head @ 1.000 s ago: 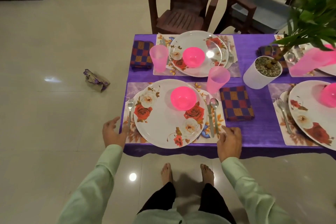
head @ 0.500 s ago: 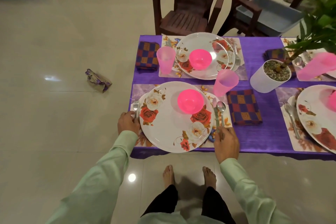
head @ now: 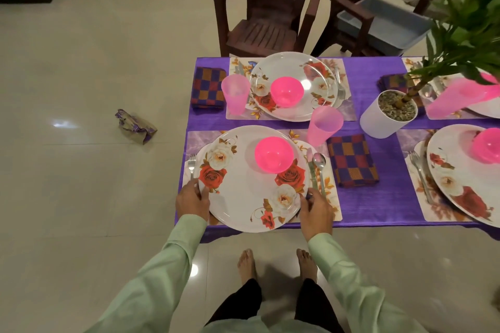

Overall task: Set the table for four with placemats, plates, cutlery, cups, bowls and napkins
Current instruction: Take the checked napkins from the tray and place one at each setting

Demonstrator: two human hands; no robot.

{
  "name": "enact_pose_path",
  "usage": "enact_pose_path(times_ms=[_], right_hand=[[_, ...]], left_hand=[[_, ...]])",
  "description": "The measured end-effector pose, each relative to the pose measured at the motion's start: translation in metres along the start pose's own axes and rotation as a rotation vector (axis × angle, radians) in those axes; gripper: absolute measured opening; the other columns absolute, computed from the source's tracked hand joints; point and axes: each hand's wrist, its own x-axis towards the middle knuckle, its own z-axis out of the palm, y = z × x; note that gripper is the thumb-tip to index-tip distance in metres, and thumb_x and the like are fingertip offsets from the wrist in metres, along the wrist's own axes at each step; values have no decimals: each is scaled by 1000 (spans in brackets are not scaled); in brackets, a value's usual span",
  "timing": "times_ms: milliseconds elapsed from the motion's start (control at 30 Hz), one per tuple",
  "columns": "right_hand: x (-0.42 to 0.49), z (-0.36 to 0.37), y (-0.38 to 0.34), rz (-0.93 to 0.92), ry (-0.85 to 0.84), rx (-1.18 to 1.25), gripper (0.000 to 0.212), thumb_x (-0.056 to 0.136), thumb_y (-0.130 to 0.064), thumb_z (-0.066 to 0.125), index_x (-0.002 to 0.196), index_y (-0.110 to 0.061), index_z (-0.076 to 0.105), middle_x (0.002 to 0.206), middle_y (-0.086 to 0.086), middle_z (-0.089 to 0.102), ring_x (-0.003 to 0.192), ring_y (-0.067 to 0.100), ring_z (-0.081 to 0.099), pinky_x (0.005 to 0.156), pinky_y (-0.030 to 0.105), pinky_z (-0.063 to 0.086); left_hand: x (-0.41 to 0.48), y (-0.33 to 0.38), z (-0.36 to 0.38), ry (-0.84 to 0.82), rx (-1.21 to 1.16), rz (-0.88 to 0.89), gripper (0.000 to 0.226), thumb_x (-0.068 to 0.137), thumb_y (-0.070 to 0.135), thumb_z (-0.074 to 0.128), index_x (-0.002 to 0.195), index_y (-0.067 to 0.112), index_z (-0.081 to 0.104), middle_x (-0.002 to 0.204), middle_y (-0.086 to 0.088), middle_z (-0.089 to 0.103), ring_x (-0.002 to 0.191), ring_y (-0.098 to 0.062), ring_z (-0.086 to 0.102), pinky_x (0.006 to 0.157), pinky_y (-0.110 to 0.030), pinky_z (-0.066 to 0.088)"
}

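Observation:
A white rose-patterned plate point(head: 243, 197) lies on a floral placemat point(head: 195, 140) at the near left place of the purple table point(head: 378, 197). A pink bowl point(head: 273, 154) sits on the plate. My left hand point(head: 191, 200) grips the plate's left rim, next to the fork point(head: 192, 163). My right hand point(head: 316, 210) grips its right rim, beside the knife point(head: 311, 173) and spoon point(head: 320, 163). A pink cup point(head: 323, 126) and a checked napkin point(head: 351, 161) stand to the right.
The far place has a plate point(head: 313, 105), bowl point(head: 286, 90), cup point(head: 234, 94) and napkin point(head: 208, 88). A white plant pot point(head: 378, 124) stands mid-table. Another plate point(head: 465, 184) lies at the right. Two brown chairs point(head: 265, 8) stand behind. A crumpled wrapper point(head: 135, 130) lies on the floor.
Both hands moved from the table's near edge inward to the near plate's rims and took hold of it. The view shifted slightly right.

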Motion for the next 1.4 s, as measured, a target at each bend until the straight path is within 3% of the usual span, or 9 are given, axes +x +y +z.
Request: enact_pose_path(times_ms=[233, 400, 533, 667, 800, 900, 1100, 1267, 1400], right_hand=[[5, 1, -11, 73, -8, 67, 17, 90, -6, 65, 107, -5, 65, 79, -3, 59, 80, 20, 57, 83, 36, 51], [6, 3, -9, 93, -17, 82, 21, 90, -7, 66, 111, -6, 65, 92, 8, 70, 87, 23, 62, 87, 41, 54], [7, 0, -4, 91, 12, 80, 22, 94, -15, 62, 114, -8, 65, 100, 11, 72, 94, 28, 65, 82, 30, 48], [11, -11, 2, 58, 99, 38, 20, 96, -18, 59, 113, -9, 65, 100, 10, 71, 91, 28, 65, 75, 31, 47], [19, -20, 14, 6, 97, -32, 23, 95, -15, 60, 118, -10, 64, 110, 6, 63, 95, 27, 62, 75, 30, 46], [23, -25, 20, -39, 85, -61, 21, 94, -17, 61, 115, -15, 65, 107, 0, 59, 92, 23, 61, 74, 34, 52], [23, -33, 27, -55, 79, -55, 19, 95, -17, 61, 112, -15, 68, 106, -1, 60, 91, 21, 62, 75, 34, 53], [21, -29, 25, -101, 21, -91, 19, 95, -12, 60, 112, -11, 67, 109, 3, 60, 100, 22, 58, 79, 27, 46], [25, -24, 16, -168, -128, -242, 34, 97, -7, 54, 130, -7, 57, 127, 8, 53, 113, 23, 52, 95, 35, 49]], left_hand=[[9, 4, 2, -18, -80, -59, 16, 89, 5, 65, 104, 3, 68, 92, -19, 70, 84, -36, 65, 81, -39, 53], [8, 3, 1, -40, -56, -52, 20, 90, 8, 65, 110, 4, 68, 97, -19, 69, 89, -36, 65, 82, -38, 51], [2, 9, 2, 46, 61, 10, 32, 92, 13, 62, 123, 5, 61, 109, -19, 56, 100, -37, 58, 91, -42, 46], [-12, 48, 26, -4, -73, 92, 33, 96, 25, 58, 127, 11, 58, 114, -9, 58, 100, -28, 59, 98, -41, 47], [-13, 92, 64, -272, -235, -10, 52, 94, 51, 52, 135, 18, 51, 82, 1, 62, 92, -25, 59, 91, -43, 51], [3, 98, 98, -332, -287, -93, 73, 75, 72, 43, 133, 27, 50, 86, -7, 66, 96, -36, 64, 86, -51, 55], [27, 107, 109, -267, -251, -132, 42, 90, 24, 49, 132, 24, 52, 104, -18, 62, 90, -42, 65, 68, -49, 61], [39, 110, 107, -225, -250, -121, 42, 93, 32, 50, 134, 21, 52, 101, -15, 62, 95, -43, 64, 63, -46, 62], [39, 99, 105, -210, -284, -103, 52, 90, 55, 50, 131, 22, 53, 86, -14, 68, 98, -40, 63, 47, -29, 56]])
